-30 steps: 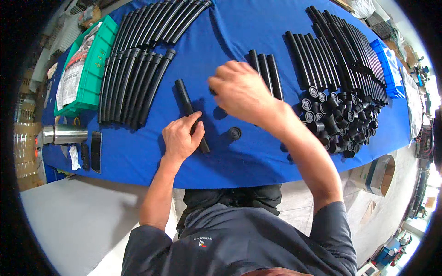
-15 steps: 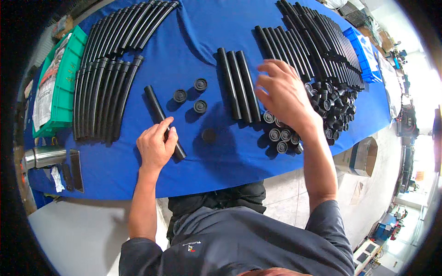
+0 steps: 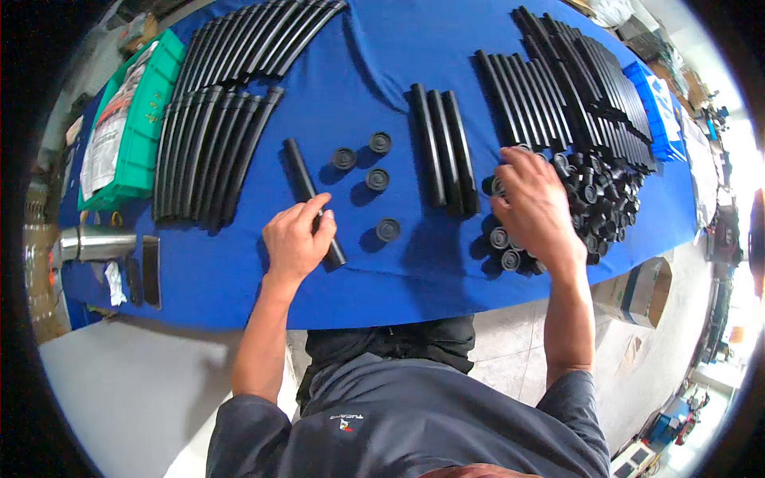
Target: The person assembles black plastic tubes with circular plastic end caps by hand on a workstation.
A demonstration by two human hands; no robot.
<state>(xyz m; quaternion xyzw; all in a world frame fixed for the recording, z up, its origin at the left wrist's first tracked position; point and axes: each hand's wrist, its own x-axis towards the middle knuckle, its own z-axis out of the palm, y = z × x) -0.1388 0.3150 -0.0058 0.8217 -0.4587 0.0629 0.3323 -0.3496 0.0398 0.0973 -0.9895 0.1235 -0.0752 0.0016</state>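
My left hand [image 3: 295, 245] has thumb and fingers around the lower part of a short black tube [image 3: 300, 169] lying slanted on the blue cloth. To the right of that tube, several round black caps [image 3: 377, 180] lie apart with their ringed faces up. Over a cluster of similar caps [image 3: 500, 238] hovers my right hand [image 3: 538, 207], its fingers bent and apart, partly hiding the caps below. Whether a fingertip touches one I cannot tell. Three black tubes [image 3: 445, 151] lie side by side just left of the right hand.
A heap of black caps [image 3: 602, 195] lies right of my right hand, below rows of black tubes [image 3: 594, 88]. Capped tubes [image 3: 211, 151] are ranked at the left beside a green bin [image 3: 155, 119]. A blue bin [image 3: 657, 119] stands far right, a metal cylinder [image 3: 100, 243] at left.
My right hand has moved from beside the three tubes down and right, over the cap cluster. My left hand stays on its tube. The whole view has shifted slightly.
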